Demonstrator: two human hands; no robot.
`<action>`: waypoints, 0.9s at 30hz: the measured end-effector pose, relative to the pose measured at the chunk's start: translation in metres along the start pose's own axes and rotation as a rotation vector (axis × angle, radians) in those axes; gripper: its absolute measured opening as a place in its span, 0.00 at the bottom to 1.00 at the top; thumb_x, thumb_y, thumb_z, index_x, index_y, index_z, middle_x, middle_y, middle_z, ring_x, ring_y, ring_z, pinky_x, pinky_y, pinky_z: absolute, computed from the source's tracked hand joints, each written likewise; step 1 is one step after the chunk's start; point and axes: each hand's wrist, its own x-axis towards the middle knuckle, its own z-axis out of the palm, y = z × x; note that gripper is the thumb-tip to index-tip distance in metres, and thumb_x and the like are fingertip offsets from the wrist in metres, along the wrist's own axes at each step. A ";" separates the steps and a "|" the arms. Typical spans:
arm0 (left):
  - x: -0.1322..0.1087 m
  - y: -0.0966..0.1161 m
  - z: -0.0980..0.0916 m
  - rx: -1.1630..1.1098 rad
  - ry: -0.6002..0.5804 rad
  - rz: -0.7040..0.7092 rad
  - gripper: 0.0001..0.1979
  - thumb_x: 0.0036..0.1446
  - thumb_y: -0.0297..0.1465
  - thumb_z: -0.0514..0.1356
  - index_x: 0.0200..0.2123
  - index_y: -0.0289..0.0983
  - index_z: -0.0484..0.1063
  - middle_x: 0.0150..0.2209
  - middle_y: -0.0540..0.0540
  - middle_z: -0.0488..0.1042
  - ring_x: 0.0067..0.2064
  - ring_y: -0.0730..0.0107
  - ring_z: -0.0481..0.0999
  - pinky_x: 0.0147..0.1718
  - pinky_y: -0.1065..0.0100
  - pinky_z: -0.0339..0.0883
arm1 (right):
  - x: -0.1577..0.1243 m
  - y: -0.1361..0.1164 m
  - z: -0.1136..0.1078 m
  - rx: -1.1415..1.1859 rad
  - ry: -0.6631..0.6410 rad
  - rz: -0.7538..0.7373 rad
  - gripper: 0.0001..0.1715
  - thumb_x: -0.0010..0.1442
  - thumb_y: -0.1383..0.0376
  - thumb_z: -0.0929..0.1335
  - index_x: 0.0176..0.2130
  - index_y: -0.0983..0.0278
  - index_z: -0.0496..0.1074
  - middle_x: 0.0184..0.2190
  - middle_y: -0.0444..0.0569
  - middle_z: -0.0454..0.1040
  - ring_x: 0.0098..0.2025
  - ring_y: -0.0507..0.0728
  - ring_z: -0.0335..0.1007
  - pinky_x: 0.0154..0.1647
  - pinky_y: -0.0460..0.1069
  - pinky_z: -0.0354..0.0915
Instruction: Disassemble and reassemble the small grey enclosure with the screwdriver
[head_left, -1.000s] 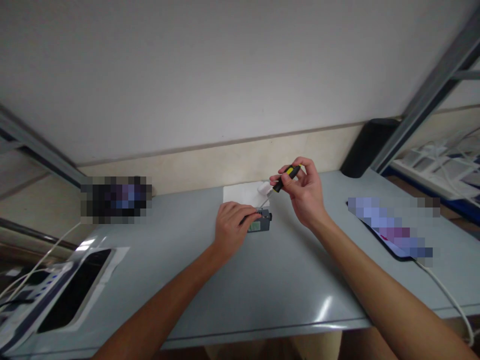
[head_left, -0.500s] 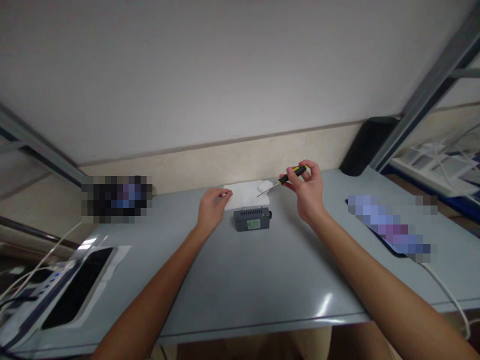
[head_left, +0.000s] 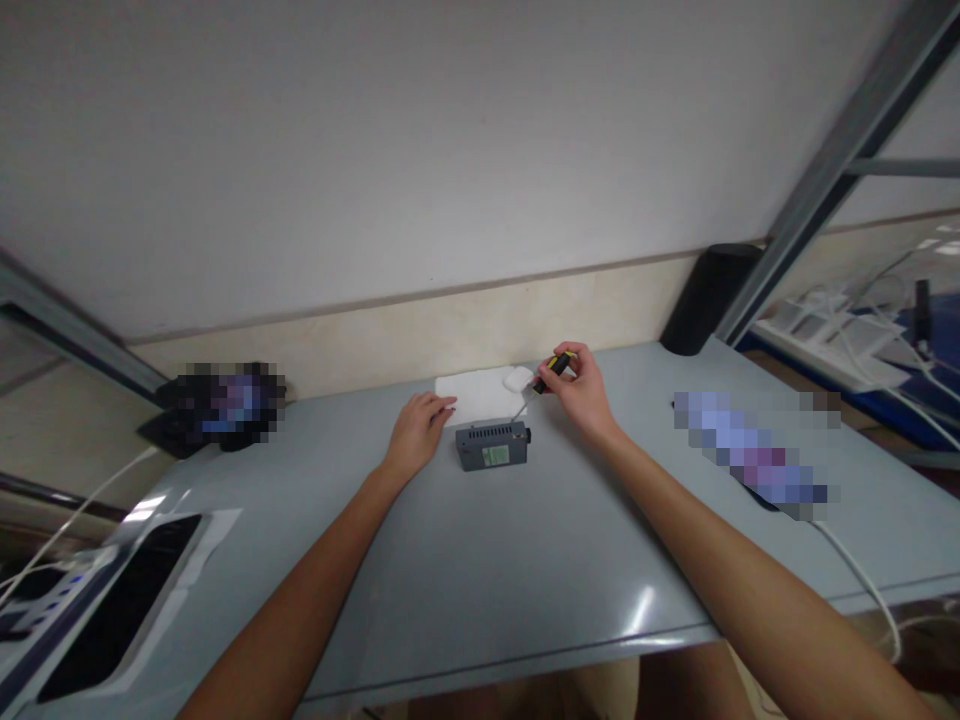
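My right hand [head_left: 583, 400] is closed around the black-and-yellow handle of a screwdriver [head_left: 553, 372]. Its thin metal shaft slants down to the left, the tip close to the back top edge of a small dark grey box [head_left: 493, 448]. Vent slots run along the box's top, a pale green label faces me, and a black knob sticks out at the right end. My left hand [head_left: 415, 435] is just left of the box, fingertips pinched at the edge of a white sheet [head_left: 471, 390]; whatever they hold is too small to make out. A small white object [head_left: 517, 378] lies on the sheet.
On the grey table [head_left: 480, 590] a black cylinder [head_left: 696, 302] stands at the back right, near a blurred-out flat device [head_left: 750, 455] with a white cable. At left are a black-screened tablet [head_left: 124, 600], a power strip [head_left: 64, 600] and a dark blurred object [head_left: 176, 415].
My right hand has come down and left, bringing the screwdriver tip from above the sheet to the box's back edge. My left hand has lowered slightly. The view has shifted a little.
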 end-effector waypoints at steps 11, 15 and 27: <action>0.003 0.064 -0.028 -0.149 0.201 -0.090 0.14 0.76 0.32 0.53 0.49 0.40 0.80 0.47 0.44 0.83 0.47 0.60 0.81 0.51 0.58 0.75 | 0.000 -0.003 -0.003 -0.044 0.092 -0.067 0.31 0.57 0.51 0.79 0.55 0.53 0.69 0.41 0.44 0.76 0.34 0.56 0.82 0.38 0.54 0.76; -0.007 0.109 -0.029 -0.028 0.039 0.147 0.13 0.77 0.36 0.55 0.53 0.40 0.78 0.49 0.42 0.83 0.51 0.57 0.82 0.52 0.56 0.75 | -0.001 -0.003 -0.002 -0.028 0.066 -0.056 0.31 0.56 0.51 0.79 0.54 0.54 0.70 0.39 0.43 0.78 0.35 0.57 0.82 0.39 0.55 0.77; -0.027 0.128 -0.015 0.186 0.103 0.476 0.13 0.71 0.40 0.61 0.49 0.37 0.79 0.39 0.40 0.85 0.40 0.56 0.84 0.41 0.56 0.76 | -0.003 -0.003 -0.001 -0.032 0.028 -0.071 0.29 0.57 0.52 0.79 0.52 0.54 0.69 0.38 0.42 0.77 0.36 0.56 0.81 0.40 0.54 0.77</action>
